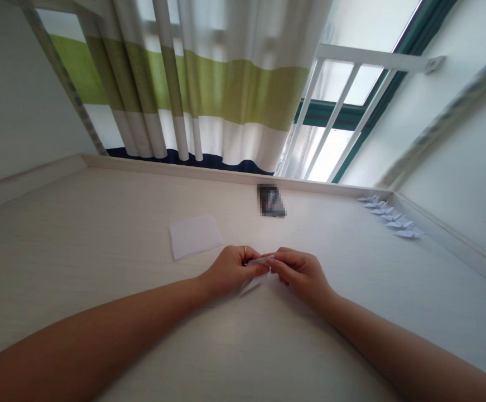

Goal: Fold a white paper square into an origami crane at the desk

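Observation:
A small folded piece of white paper (254,282) is held between both hands, just above the pale tabletop. My left hand (234,265), with a gold ring on one finger, is closed on its left side, and a pointed flap sticks out below the thumb. My right hand (299,265) pinches the paper's right end between thumb and fingers. Part of the folds lies hidden behind the fingers. Beyond my left hand lies a stack of white paper sheets (195,237).
Several folded white paper figures (397,220) stand in a row at the far right corner. A dark, pixelated flat object (271,200) lies near the back ledge (176,172). Behind are a striped curtain (234,89) and a white railing (337,97); walls rise on both sides.

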The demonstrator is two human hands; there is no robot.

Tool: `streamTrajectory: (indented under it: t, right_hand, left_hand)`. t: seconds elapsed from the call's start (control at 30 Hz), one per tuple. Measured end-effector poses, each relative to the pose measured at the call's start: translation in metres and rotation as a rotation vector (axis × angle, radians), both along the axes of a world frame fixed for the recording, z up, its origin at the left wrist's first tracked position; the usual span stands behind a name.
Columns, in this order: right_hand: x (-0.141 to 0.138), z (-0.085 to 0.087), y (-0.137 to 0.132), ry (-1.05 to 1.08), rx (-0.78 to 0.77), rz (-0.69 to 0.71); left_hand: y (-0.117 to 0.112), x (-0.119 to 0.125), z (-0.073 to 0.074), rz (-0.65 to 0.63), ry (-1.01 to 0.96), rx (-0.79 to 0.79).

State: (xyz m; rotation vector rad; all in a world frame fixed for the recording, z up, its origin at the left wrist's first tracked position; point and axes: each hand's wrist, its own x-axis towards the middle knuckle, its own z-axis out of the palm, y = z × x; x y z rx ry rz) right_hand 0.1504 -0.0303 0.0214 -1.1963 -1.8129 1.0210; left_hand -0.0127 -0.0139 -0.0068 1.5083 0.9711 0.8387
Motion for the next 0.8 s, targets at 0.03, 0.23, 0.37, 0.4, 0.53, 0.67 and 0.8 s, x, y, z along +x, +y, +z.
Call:
streamTrajectory:
  t: [0.03, 0.23, 0.37, 0.4, 0.53, 0.67, 0.8]
  right_hand:
    - [0.000, 0.000, 0.000, -0.025, 0.028, -0.006]
    - [0.000, -0.003, 0.000, -0.162, 0.228, -0.045]
    - [0.000, -0.005, -0.001, -0.201, 0.382, -0.064]
    - [0.000, -0.005, -0.002, -0.204, 0.418, -0.064]
    - [-0.001, -0.006, -0.004, -0.227, 0.504, -0.072]
    - [0.000, -0.006, -0.004, -0.244, 0.539, -0.129]
    - [0.004, -0.003, -0.002, -0.215, 0.490, -0.167]
  left_hand:
    - [0.000, 0.000, 0.000, 0.004, 0.003, 0.005]
    - [-0.001, 0.001, 0.003, -0.006, 0.035, -0.002]
    - [-0.001, 0.001, 0.006, -0.014, 0.076, -0.007]
    - [-0.002, 0.001, 0.006, -0.019, 0.088, -0.007]
    - [-0.002, 0.000, 0.009, -0.029, 0.164, 0.049]
    - [-0.003, 0.000, 0.011, -0.038, 0.207, 0.088]
    - [-0.003, 0.001, 0.010, -0.028, 0.168, 0.035]
